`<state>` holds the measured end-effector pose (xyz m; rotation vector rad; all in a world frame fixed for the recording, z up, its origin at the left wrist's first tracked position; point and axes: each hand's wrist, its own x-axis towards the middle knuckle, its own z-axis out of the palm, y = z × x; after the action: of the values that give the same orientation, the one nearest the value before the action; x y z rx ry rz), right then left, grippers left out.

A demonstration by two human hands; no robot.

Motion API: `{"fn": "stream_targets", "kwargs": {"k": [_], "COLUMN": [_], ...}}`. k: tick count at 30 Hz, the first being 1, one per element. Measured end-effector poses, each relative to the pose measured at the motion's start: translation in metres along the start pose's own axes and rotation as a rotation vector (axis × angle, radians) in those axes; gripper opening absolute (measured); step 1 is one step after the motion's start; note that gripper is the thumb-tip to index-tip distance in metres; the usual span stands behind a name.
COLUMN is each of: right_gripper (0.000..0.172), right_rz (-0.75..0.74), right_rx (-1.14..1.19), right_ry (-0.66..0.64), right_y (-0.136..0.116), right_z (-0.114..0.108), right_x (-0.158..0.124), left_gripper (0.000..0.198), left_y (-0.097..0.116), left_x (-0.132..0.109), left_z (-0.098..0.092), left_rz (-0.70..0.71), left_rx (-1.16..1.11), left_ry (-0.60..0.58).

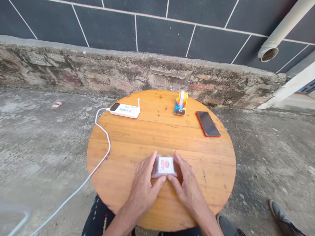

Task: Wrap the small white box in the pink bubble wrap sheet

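Observation:
A small white box [165, 165] with red print, wrapped in clear plastic film [155, 172], lies near the front middle of the round table. My left hand [145, 183] is closed against its left side, the thumb at the near edge. From the right, my right hand [185, 183] grips it in the same way, with its thumb close to the left one. Both hands' lower fingers are partly hidden beside the box.
On the round wooden table [137, 137] are a white power bank-like device [125, 110] with a white cable [108, 144], a tape dispenser [181, 103] and a red-edged phone [208, 124]. A stone-based wall [110, 70] stands behind. Another person's shoe [280, 211] shows at lower right.

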<state>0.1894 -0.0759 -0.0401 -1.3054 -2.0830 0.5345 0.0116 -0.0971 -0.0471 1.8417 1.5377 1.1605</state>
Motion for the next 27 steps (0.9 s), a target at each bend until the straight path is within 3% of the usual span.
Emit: {"fn": "stream_targets", "kwargs": {"k": [6, 12, 19, 27], "right_gripper": [0.063, 0.055, 0.062, 0.021], "right_rz": [0.055, 0.026, 0.031, 0.099], "right_rx": [0.041, -0.015, 0.003, 0.165], "right_ry": [0.016, 0.032, 0.061, 0.207], "right_y": [0.0, 0.001, -0.002, 0.007], "right_z": [-0.001, 0.001, -0.002, -0.017], "right_x": [-0.002, 0.001, -0.014, -0.017], "left_gripper": [0.062, 0.059, 0.059, 0.03], "left_y": [0.003, 0.001, 0.006, 0.009], "left_x": [-0.002, 0.0, -0.005, -0.008], "left_z": [-0.006, -0.004, -0.01, -0.019], "left_rz": [-0.092, -0.06, -0.048, -0.028], "left_rx": [-0.103, -0.062, -0.068, -0.099], "left_ry": [-0.006, -0.018, 0.065, 0.102]}}
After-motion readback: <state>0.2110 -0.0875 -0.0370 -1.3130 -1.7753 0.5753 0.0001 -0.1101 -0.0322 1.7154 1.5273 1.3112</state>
